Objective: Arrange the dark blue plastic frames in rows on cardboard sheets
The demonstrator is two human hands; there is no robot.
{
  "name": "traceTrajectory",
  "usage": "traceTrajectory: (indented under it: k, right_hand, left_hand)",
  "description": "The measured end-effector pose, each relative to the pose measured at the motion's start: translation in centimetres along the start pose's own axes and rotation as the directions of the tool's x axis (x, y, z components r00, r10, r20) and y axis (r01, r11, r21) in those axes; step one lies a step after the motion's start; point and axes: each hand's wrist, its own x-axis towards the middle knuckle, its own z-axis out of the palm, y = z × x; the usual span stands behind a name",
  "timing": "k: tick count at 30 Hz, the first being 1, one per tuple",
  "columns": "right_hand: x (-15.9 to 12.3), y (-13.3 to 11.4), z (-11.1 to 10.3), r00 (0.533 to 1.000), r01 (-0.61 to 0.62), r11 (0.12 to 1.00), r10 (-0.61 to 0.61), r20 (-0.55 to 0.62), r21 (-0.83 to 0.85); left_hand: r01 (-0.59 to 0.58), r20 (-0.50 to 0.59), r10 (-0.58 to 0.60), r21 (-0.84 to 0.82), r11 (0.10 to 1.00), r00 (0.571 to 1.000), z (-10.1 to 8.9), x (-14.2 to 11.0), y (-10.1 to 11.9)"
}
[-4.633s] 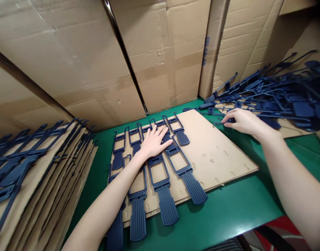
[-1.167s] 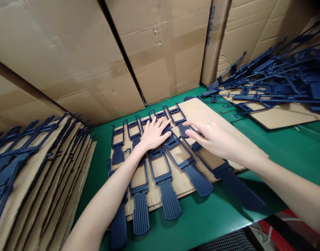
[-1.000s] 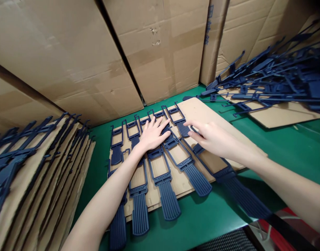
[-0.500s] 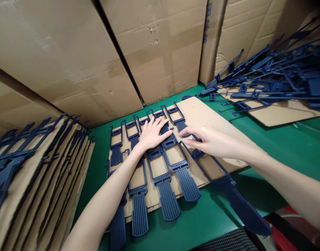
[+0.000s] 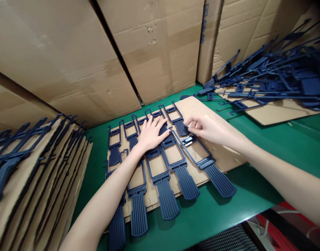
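Note:
My left hand (image 5: 152, 135) lies flat with fingers spread over several dark blue plastic frames with ribbed paddle ends, pressing on their upper parts. These sit in two overlapping rows on a cardboard sheet (image 5: 192, 106). My right hand (image 5: 207, 129) pinches the hooked upper end of the rightmost frame (image 5: 219, 181), partly hidden by the fingers. Its ribbed paddle juts past the sheet's near edge over the green table. A neighbouring frame (image 5: 187, 183) lies just left of it. A shorter-looking frame of the back row (image 5: 179, 127) is close to my right fingertips.
At left stands a stack of cardboard sheets (image 5: 52, 174) with blue frames between them. A tangled heap of blue frames (image 5: 269, 80) lies on cardboard at back right. Large cardboard boxes (image 5: 160, 62) wall off the back of the green table (image 5: 267, 146).
My right hand has brought a frame from the right-hand heap onto the sheet. In the last half second its paddle swung up and left, beside the others. My left hand stays put.

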Motion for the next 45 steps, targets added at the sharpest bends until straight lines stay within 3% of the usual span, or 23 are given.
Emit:
traceTrajectory:
  k: [5,12,20,23,28,30,45]
  right_hand:
    - [0.0,0.3,0.2,1.000,0.025,0.986,-0.027,-0.007,-0.163]
    - [0.2,1.0,0.5,0.992,-0.016,0.983,-0.008,-0.129,-0.183]
    - [0.2,0.7,0.7,0.986,-0.014,0.977,-0.022,-0.167,-0.212]
    - [0.1,0.1,0.6,0.982,0.030,0.962,-0.079,-0.170,-0.272]
    - [-0.1,-0.8,1.1,0.941,0.305,0.906,-0.334,-0.054,-0.295]
    - [-0.1,-0.9,1.5,0.926,0.363,0.889,-0.377,0.000,-0.278]
    - [0.0,-0.5,0.4,0.951,0.301,0.864,-0.302,0.063,-0.403]
  left_hand:
    - [-0.009,-0.011,0.009,-0.007,1.000,1.000,0.0,-0.1,0.0]
    - [-0.003,0.000,0.003,-0.008,1.000,1.000,0.0,-0.1,0.0]
    - [-0.002,0.002,0.002,-0.014,1.000,1.000,0.0,-0.1,0.0]
    - [-0.004,0.001,0.004,-0.017,1.000,1.000,-0.1,-0.2,0.0]
    - [-0.006,0.002,0.006,-0.014,1.000,1.000,-0.1,-0.2,-0.1]
    - [-0.009,0.000,0.009,-0.009,1.000,1.000,0.0,-0.2,-0.1]
    - [-0.006,0.015,0.007,-0.010,1.000,1.000,-0.1,-0.1,-0.1]
